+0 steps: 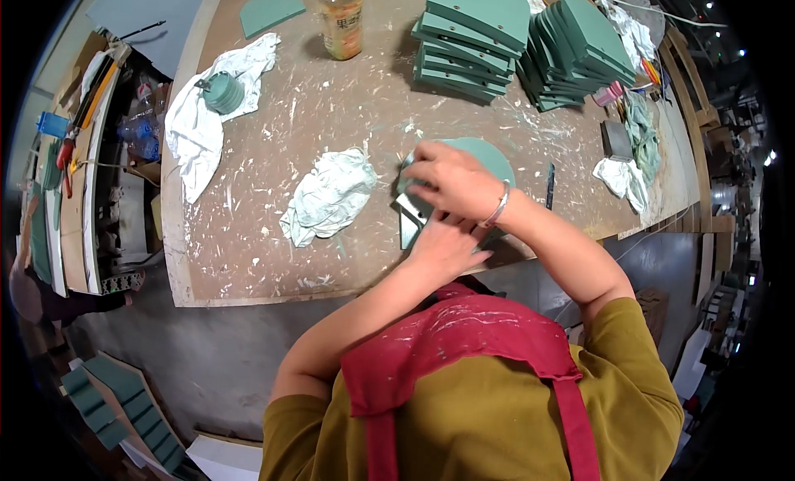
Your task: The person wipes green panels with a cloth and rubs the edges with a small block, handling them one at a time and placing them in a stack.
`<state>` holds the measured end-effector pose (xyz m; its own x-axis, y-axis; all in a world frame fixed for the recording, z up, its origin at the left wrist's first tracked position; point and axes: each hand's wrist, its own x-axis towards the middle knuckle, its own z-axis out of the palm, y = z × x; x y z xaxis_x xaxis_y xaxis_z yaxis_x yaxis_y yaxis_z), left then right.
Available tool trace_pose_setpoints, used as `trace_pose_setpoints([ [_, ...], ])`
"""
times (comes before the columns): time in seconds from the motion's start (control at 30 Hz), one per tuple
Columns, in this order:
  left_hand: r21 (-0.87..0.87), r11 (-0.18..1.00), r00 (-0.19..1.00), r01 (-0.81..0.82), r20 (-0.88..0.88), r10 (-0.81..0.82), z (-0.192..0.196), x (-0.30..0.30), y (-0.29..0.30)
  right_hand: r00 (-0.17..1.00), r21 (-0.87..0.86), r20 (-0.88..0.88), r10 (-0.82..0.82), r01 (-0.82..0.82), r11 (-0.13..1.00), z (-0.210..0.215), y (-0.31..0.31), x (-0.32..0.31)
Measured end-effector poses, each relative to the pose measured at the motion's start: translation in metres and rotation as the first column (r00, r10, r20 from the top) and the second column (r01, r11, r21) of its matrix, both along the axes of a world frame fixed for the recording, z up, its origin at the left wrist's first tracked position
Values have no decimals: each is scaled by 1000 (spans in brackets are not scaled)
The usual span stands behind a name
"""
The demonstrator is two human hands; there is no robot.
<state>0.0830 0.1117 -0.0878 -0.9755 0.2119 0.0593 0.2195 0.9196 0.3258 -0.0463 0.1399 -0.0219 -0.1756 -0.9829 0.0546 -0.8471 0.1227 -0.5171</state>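
A green panel with a rounded end lies on the worktable in front of me, largely covered by my hands. My right hand, with a bracelet at the wrist, is over the panel's left side. Its fingers are curled around something I cannot make out. Below it, my left hand rests low over the panel with its thumb stretched out; the right hand hides part of its fingers. A pale piece with dark slots shows just left of my left hand. Closest on the left is a crumpled white cloth.
Stacks of green panels stand at the far right. A drink bottle and a loose panel are at the back. A green round container sits on a white rag. A dark slim tool lies right.
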Motion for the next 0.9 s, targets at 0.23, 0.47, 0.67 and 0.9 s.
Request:
trace_pose_setpoints([
  [0.23,538,833,989,-129,11,146,-4,-2,6,1000,-63,-22,-4,2,998,2,0,23],
  [0.47,101,995,996,-18,-86,27,6,-2,-1,938,-142,-91,-336,321,936,-14,19,-33],
  [0.67,82,997,1000,-3,5,3,10,-3,-2,909,-171,-116,-401,379,909,-1,20,-17],
  [0.9,12,1000,1000,-19,17,19,9,-3,1,856,-179,-49,-515,499,848,-13,24,-22],
])
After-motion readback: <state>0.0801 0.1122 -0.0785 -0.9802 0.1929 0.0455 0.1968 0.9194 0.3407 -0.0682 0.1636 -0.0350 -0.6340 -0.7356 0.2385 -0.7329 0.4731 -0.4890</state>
